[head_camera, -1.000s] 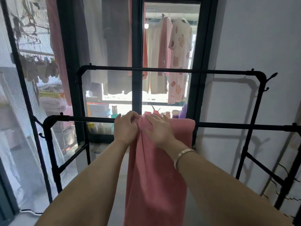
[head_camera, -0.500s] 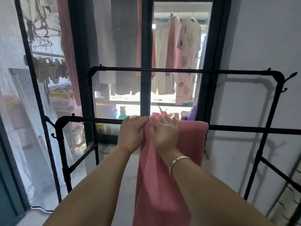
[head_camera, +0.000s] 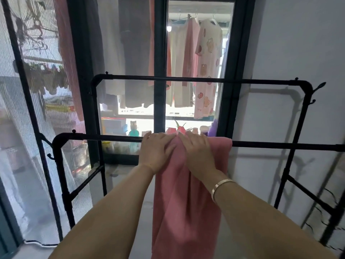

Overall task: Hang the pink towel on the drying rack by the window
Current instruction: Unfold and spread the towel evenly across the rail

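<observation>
I see the pink towel (head_camera: pixel 186 199) draped over the drying rack's (head_camera: pixel 115 137) near bar — soft, limp, light, likely to slide — so my left hand (head_camera: pixel 156 149) and right hand (head_camera: pixel 198 152), fingers spread flat, should pinch its top fold at the bar.

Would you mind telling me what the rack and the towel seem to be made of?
Rack: likely metal tubing, matte black, judging by its thin round bars and joints. Towel: soft pink cloth, probably terry or microfibre; it drapes in folds over the bar.
</observation>
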Tool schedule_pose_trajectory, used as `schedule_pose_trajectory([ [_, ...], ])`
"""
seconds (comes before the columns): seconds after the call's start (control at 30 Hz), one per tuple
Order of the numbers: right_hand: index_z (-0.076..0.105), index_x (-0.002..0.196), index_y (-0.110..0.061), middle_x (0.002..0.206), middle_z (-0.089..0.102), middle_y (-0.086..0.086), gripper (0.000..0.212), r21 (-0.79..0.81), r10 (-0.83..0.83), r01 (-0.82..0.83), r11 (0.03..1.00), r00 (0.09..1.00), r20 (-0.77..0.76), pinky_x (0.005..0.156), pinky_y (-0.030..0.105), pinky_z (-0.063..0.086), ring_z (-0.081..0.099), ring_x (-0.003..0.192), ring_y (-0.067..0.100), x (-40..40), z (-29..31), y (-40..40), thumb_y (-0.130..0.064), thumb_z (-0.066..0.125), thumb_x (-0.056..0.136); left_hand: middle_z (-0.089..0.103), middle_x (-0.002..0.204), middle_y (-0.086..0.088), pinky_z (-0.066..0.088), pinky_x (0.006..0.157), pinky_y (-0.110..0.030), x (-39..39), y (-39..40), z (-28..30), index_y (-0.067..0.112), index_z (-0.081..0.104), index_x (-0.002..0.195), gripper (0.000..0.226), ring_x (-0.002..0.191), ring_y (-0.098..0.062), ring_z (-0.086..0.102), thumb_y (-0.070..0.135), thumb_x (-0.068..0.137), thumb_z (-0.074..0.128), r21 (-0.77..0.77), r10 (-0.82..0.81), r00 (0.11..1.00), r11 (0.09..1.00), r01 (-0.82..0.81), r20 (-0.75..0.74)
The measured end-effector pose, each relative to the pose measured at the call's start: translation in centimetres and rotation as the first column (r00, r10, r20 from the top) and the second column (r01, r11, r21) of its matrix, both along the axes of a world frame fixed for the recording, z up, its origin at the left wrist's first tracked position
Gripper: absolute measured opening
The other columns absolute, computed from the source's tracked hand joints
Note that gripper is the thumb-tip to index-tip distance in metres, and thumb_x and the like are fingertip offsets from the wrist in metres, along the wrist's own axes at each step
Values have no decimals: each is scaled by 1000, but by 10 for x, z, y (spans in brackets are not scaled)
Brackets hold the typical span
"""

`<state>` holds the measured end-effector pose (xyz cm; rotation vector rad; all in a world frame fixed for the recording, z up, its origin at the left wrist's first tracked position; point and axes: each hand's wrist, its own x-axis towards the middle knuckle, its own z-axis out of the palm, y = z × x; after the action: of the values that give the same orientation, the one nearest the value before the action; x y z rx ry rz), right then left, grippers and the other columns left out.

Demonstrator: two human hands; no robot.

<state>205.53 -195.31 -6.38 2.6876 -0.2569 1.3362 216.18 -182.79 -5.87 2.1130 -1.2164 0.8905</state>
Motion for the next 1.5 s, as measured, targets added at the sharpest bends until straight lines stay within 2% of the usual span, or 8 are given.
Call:
schedule_pose_trajectory([
  [0.2, 70, 107, -20, 111, 69, 3, 29, 44, 29, -32, 999, 998, 53, 88, 18, 47, 62, 97, 17, -32, 19, -28, -31, 48, 92, 70, 102, 6, 25, 108, -40, 0, 2, 3, 29, 67, 118, 28, 98, -17, 60, 38, 97, 50, -79, -67, 996, 995, 63, -51],
  [0.33, 72, 103, -15, 94, 70, 6, 33, 10, -39, 38, 999, 993, 110, 73, 39, 53, 64, 84, 23, -48, 20, -34, -26, 42, 97, 72, 97, 9, 16, 112, -40, -5, -4, 7, 28, 74, 100, 25, 96, -12, 61, 34, 98, 50, -154, -85, 986, 986, 62, -142],
  [0.47, 68, 111, -12, 107, 68, 11, 34, 55, -41, 35, 998, 993, 109, 91, 36, 43, 62, 100, 27, -41, 4, -24, -5, 60, 79, 67, 82, 2, 19, 116, -40, -21, -22, 21, 20, 63, 76, 31, 83, -18, 60, 25, 95, 38, -134, 54, 992, 989, -69, -114],
  [0.6, 67, 107, -6, 110, 68, 17, 28, 6, -28, 28, 1000, 985, 167, 95, 37, 45, 64, 104, 31, -40, 1, -28, 0, 60, 81, 66, 108, -6, 45, 90, -43, -46, -46, 24, 25, 45, 132, 37, 105, -29, 54, 32, 96, 42, 12, -88, 966, 996, 93, -245],
  [0.7, 64, 116, -3, 116, 66, 22, 36, -3, -15, 16, 1000, 990, 139, 98, 43, 49, 63, 109, 33, -43, 0, -32, 4, 64, 80, 67, 107, -9, 45, 87, -43, -49, -51, 14, 26, 44, 138, 42, 105, -32, 53, 35, 97, 43, 2, -76, 979, 997, 78, -187],
  [0.8, 61, 123, -6, 117, 66, 21, 42, -35, -11, 14, 999, 996, 94, 97, 43, 50, 62, 111, 33, -47, 2, -36, 3, 65, 81, 72, 101, -3, 45, 89, -39, -45, -46, 13, 28, 61, 126, 34, 95, -24, 59, 37, 95, 50, -22, -142, 984, 990, 140, -111],
  [1.03, 64, 116, -14, 109, 66, 10, 27, -9, -76, 76, 997, 997, 9, 82, 44, 50, 61, 100, 29, -52, 21, -41, -12, 52, 93, 75, 94, 8, 30, 82, -13, -46, -46, 23, 28, 78, 90, 15, 96, -9, 57, 32, 90, 64, -237, -247, 878, 958, 159, -411],
  [1.5, 66, 105, -3, 99, 67, 14, 38, 116, -62, 40, 992, 981, 187, 73, 44, 56, 63, 88, 32, -57, 17, -42, 5, 63, 68, 53, 76, 2, 42, 57, -25, -50, -57, 15, 21, 44, 78, 19, 70, -15, 54, 19, 96, 38, -392, -164, 870, 919, -36, -465],
])
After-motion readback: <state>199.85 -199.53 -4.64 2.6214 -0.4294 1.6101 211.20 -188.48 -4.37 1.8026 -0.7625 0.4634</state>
